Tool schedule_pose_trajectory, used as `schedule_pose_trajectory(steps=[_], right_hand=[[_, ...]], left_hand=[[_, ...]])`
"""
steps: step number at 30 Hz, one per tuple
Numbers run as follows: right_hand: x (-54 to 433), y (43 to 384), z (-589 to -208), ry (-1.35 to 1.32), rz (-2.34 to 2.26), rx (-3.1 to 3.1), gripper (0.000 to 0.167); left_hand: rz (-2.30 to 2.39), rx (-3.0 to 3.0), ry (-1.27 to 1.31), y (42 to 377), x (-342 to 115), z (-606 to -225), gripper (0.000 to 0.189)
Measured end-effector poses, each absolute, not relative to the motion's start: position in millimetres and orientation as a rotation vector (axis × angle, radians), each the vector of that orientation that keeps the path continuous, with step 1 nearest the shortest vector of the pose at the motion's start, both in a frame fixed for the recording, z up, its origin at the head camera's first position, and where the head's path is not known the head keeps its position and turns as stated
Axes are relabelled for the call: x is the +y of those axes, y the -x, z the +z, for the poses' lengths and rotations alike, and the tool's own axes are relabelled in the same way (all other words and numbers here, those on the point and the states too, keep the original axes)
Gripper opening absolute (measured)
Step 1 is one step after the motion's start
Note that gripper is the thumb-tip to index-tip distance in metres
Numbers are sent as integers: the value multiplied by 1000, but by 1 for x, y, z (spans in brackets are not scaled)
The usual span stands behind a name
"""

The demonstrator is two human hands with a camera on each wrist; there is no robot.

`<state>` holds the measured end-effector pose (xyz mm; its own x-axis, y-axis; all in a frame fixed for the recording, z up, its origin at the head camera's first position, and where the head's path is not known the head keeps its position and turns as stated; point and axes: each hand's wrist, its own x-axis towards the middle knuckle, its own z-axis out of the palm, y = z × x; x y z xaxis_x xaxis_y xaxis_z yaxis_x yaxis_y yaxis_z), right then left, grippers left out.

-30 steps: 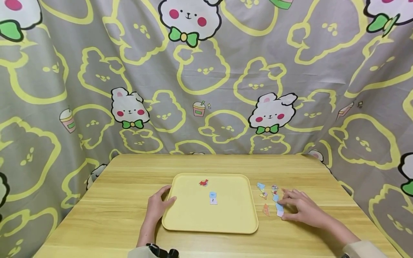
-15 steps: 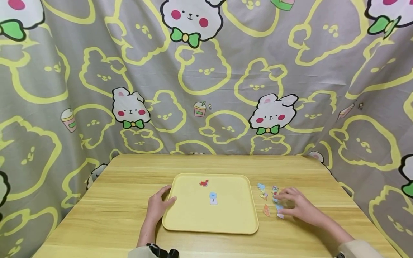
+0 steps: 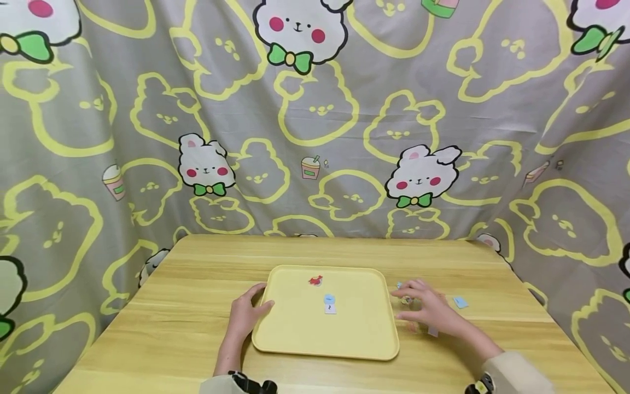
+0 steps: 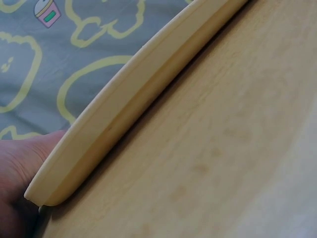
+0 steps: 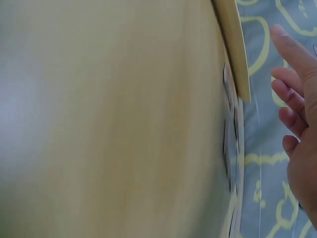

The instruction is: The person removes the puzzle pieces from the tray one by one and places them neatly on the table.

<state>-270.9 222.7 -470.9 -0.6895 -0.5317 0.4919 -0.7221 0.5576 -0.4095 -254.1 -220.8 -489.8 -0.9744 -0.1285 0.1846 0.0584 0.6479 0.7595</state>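
My left hand [image 3: 244, 313] grips the left rim of the yellow tray [image 3: 290, 334], thumb over the edge and fingers outside it. On the tray lie a small red cutout [image 3: 315, 280] and, near the middle, a blue piece [image 3: 329, 299] touching a whitish piece [image 3: 330, 309]. My right hand [image 3: 427, 307] hovers at the tray's right edge with fingers loosely bent and thumb apart; nothing shows between them in the right wrist view. Under and around it lie several small paper pieces, partly hidden, among them an orange one [image 3: 412, 326] and a pale one [image 3: 433, 331].
A separate blue piece [image 3: 460, 302] lies on the wooden table [image 3: 197, 262], right of the right hand. A grey patterned curtain [image 3: 344, 126] hangs behind the table and along both sides.
My right hand has moved left from the scattered pieces to the tray's right edge. A blue piece now lies apart, farther right. The left hand stays on the tray.
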Motion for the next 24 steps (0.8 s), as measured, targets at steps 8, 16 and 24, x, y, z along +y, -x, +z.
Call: schedule_pose_trajectory(steps=[8,16,24], right_hand=[[182,285,-469,-1140,891,-2471,45],[149,295,-466,-1213,890,-2527,48],[121,304,-464,-1287,769,-2590,51]], left_hand=[[-1194,-2598,-18,256,-221,-495,49],[-1218,-2628,-43,256,-221,-493,49],[-1240,-2630,-52,255,-222,-491,50]])
